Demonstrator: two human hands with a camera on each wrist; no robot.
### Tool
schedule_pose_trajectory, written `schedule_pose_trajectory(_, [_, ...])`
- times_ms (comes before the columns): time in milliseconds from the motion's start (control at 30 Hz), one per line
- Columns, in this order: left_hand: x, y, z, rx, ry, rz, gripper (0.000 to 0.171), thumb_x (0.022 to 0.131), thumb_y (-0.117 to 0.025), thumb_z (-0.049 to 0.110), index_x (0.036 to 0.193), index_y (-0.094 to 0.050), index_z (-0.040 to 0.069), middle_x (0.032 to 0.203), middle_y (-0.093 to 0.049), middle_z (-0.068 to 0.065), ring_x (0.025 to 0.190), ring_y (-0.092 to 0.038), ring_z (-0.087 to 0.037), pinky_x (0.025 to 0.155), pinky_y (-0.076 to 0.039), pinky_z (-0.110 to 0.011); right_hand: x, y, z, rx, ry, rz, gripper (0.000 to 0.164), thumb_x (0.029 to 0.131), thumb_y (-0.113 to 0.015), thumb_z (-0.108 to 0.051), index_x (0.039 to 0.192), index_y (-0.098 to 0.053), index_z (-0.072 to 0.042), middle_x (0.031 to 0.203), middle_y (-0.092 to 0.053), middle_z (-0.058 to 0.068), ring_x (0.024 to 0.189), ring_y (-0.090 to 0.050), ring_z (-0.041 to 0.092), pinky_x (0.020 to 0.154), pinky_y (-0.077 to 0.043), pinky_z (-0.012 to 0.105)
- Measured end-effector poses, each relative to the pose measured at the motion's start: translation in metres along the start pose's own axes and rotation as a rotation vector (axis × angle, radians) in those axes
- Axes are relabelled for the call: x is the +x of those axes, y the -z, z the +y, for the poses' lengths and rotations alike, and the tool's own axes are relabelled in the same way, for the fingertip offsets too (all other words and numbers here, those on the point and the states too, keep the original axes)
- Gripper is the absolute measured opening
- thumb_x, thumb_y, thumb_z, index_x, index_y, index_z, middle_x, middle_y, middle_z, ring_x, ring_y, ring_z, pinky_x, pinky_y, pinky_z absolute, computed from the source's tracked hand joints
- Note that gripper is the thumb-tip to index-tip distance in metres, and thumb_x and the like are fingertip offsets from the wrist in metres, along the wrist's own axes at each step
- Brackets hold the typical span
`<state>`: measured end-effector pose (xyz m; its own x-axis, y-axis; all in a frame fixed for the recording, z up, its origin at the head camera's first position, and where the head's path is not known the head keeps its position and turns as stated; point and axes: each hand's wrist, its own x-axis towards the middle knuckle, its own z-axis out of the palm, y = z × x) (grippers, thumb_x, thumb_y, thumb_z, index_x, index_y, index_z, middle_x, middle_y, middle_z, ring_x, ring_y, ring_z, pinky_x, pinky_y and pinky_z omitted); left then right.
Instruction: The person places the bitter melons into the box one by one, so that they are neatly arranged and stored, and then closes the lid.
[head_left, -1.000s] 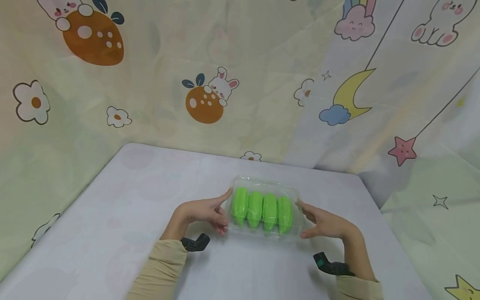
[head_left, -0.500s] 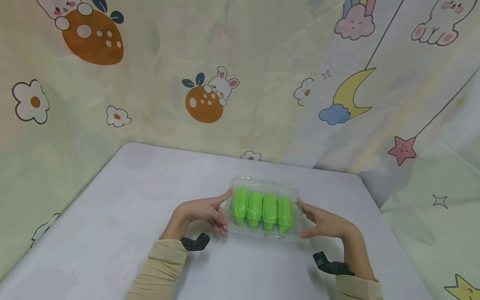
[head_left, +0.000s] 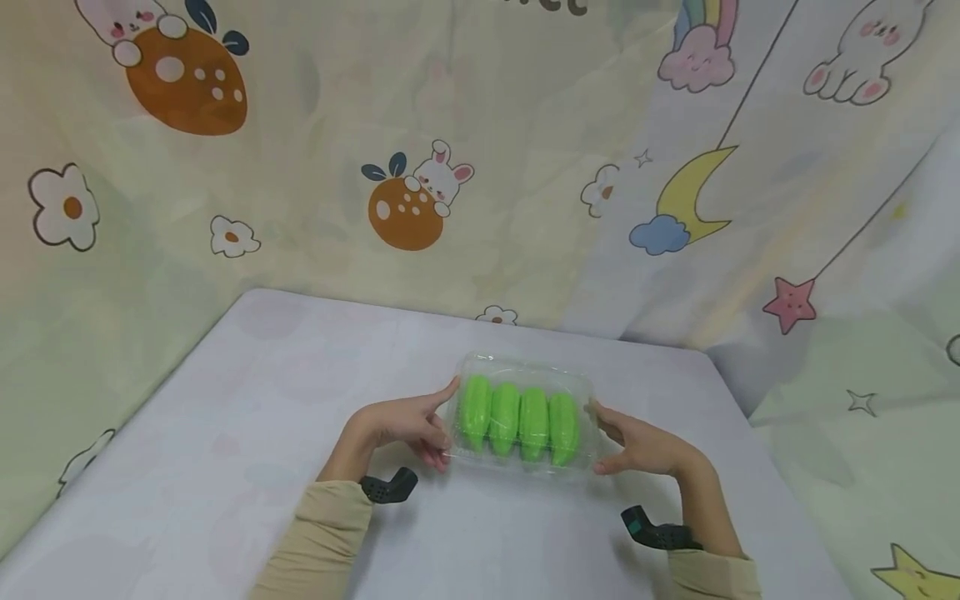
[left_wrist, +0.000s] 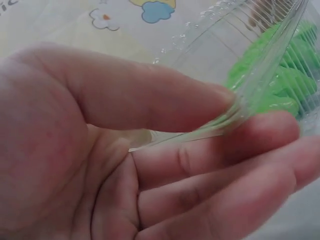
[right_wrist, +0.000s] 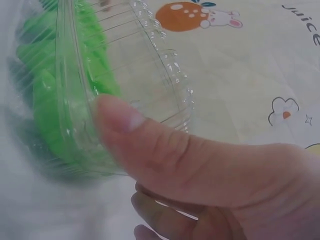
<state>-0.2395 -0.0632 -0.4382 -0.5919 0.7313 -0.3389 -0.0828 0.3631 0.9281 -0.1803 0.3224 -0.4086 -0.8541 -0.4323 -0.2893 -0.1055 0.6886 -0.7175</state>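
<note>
A clear plastic clamshell box (head_left: 525,367) sits at the middle of the white table, turned slightly. Through its lid show several bright green, long ridged pieces (head_left: 534,423) lying side by side; their kind is unclear. At the box's left edge my left hand (head_left: 408,422) pinches the plastic rim; the left wrist view has the thumb (left_wrist: 165,97) above the rim and the fingers below. My right hand (head_left: 645,442) holds the opposite edge. In the right wrist view its thumb (right_wrist: 145,135) lies against the clear side, with the other fingers curled lower down, partly hidden.
The white table (head_left: 247,467) spreads around the box, with its far edge close behind. A printed cloth (head_left: 300,167) with cartoon rabbits, flowers and a moon hangs at the back and sides. Each wrist wears a black camera mount (head_left: 390,485).
The head view has shifted slightly, so the backdrop sits a little lower and further left. Both hands keep the same grip on the box.
</note>
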Motion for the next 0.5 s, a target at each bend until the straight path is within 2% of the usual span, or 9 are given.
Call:
schedule_pose_trajectory(167, [-0.01,0.0,-0.001,0.108,0.02,0.07,0.099,0.084,-0.067,0.012,0.154,0.002,0.025,0.088,-0.071,-0.008,0.08,-0.07,-0.021,0.074,-0.058,-0.033,0.004,-0.004,0.002,-0.011,0.005,0.011,0.102,0.079,-0.076,-0.026,0.15,-0.009,0.003,0.157,-0.012,0.023,0.142,-0.021,0.043,0.11,-0.03,0.058])
schedule_pose_trajectory(400, [-0.018,0.001,0.006,0.451,0.007,0.177,0.082,0.088,-0.064,0.024,0.153,-0.014,0.02,0.1,-0.068,0.005,0.091,-0.062,-0.009,0.08,-0.051,-0.031,0.004,-0.008,-0.001,-0.066,0.016,0.048,0.096,0.08,-0.074,-0.029,0.151,-0.015,-0.001,0.157,-0.017,0.019,0.143,-0.021,0.04,0.112,-0.025,0.06])
schedule_pose_trajectory(500, [-0.022,0.001,0.009,0.529,0.013,0.215,0.075,0.09,-0.061,0.027,0.153,-0.02,0.02,0.107,-0.067,0.003,0.098,-0.062,-0.011,0.084,-0.052,-0.034,0.003,-0.008,-0.006,-0.1,0.025,0.059,0.095,0.081,-0.074,-0.031,0.15,-0.016,0.0,0.156,-0.019,0.021,0.142,-0.023,0.042,0.111,-0.026,0.061])
